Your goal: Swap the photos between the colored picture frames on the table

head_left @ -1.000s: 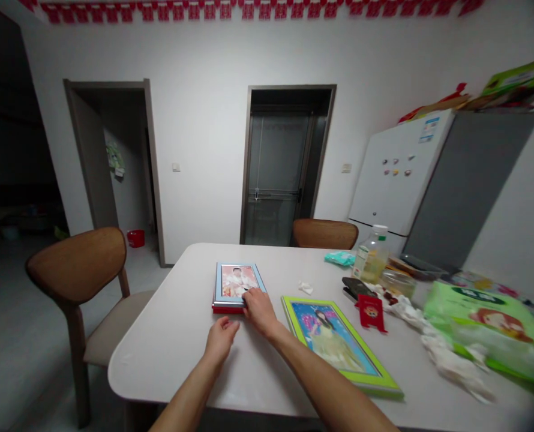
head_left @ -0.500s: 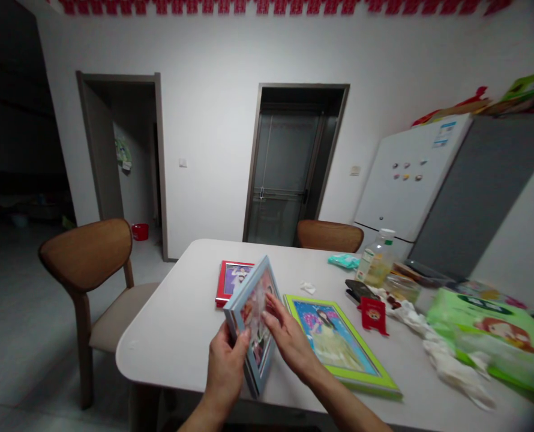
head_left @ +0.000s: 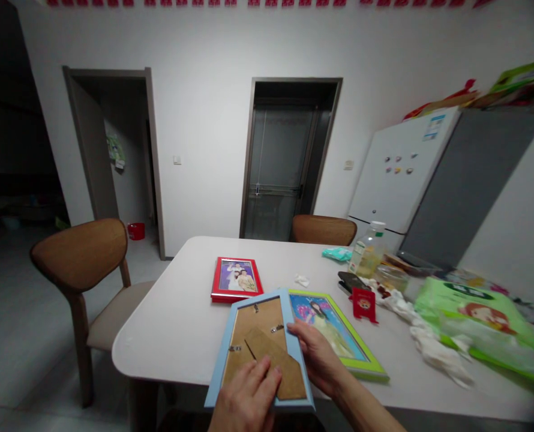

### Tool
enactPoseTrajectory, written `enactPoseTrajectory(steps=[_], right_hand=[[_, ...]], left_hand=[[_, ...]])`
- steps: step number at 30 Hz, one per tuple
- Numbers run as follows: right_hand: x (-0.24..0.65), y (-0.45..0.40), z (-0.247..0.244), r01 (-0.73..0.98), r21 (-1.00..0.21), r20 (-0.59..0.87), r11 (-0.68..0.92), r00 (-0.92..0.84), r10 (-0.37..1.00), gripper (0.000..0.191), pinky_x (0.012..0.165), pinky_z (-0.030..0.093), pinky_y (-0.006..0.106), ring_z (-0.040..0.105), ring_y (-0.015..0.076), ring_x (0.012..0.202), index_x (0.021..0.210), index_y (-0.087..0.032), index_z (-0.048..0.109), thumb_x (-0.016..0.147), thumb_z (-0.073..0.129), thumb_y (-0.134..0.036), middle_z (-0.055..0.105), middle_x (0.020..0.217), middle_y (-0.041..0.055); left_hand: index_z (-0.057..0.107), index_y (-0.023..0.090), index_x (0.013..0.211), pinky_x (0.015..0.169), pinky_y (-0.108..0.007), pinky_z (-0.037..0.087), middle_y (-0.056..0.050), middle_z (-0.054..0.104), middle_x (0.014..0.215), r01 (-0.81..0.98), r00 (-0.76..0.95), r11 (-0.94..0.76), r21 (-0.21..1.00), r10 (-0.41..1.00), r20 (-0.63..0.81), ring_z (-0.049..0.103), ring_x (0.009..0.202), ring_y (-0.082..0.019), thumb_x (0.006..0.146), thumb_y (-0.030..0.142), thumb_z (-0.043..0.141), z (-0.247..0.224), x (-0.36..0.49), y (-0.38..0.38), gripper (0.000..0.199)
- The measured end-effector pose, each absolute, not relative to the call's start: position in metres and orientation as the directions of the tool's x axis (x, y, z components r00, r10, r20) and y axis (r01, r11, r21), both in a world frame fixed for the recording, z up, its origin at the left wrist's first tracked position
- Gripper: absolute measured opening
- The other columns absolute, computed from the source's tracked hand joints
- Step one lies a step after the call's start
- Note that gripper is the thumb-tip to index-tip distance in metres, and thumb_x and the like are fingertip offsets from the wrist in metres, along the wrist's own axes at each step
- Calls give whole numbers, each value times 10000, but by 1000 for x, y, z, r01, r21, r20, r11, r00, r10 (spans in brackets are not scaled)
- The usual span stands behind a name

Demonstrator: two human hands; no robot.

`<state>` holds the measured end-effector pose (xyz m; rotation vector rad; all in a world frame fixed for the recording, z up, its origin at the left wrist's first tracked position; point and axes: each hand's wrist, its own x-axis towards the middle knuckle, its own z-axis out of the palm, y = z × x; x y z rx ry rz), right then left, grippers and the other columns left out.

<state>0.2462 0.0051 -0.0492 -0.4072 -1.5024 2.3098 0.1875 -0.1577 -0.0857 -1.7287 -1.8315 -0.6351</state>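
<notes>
A light blue picture frame (head_left: 290, 321) is held tilted above the near table edge, its brown backing board and metal clips facing me. My right hand (head_left: 318, 354) is closed round the right edge, thumb on the back side. My left hand (head_left: 246, 396) lies over the lower part of the back, its fingers laid on the brown fold-out stand (head_left: 278, 360). Beyond the blue frame lies a red picture frame (head_left: 213, 282) with a couple's photo. Partly under my right arm is a green picture frame (head_left: 361, 348), photo side up.
On the right of the table (head_left: 168, 324) stand a bottle (head_left: 366, 252), a red card-like item (head_left: 364, 305), crumpled tissues (head_left: 438, 354) and a green tissue pack (head_left: 478, 324). A wooden chair (head_left: 82, 252) is at the left, another chair (head_left: 323, 229) at the far side.
The blue frame has been turned from its photo side to its back. My right hand moved to its right edge, my left onto the stand. The red frame is now fully visible.
</notes>
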Motion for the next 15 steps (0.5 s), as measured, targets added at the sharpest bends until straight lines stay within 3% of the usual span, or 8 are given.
enactPoseTrajectory(steps=[4,7,11,15], right_hand=[[235,20,-70,-42,-986,-35,-161,-895,444,378,665,463,304,612,198,736,966,-119,555,604,500,-217,658,874,72],[226,33,-85,87,-974,47,211,-828,559,483,725,443,302,595,198,790,1046,-108,515,567,474,-161,638,939,88],[218,42,-99,292,-703,211,648,-785,582,504,845,370,304,538,216,938,1063,-92,522,564,463,-133,592,1031,132],[215,36,-104,308,-469,255,828,-850,461,417,824,368,288,530,211,930,1014,-105,560,618,433,-135,598,978,129]], left_hand=[[500,176,1076,726,-278,523,-71,601,1070,987,-69,146,-63,750,658,587,900,-207,735,163,434,-100,188,-151,348],[527,197,1025,701,-278,530,-43,620,1039,984,-81,167,-63,732,677,594,868,-202,770,207,430,-117,188,-143,273],[546,213,972,703,-292,526,-25,628,1021,982,-129,189,-12,713,689,586,866,-205,774,225,441,-134,189,-136,224],[535,215,1010,766,-304,500,-39,596,1080,980,-196,186,75,821,537,556,938,-218,756,189,468,-128,190,-139,263]])
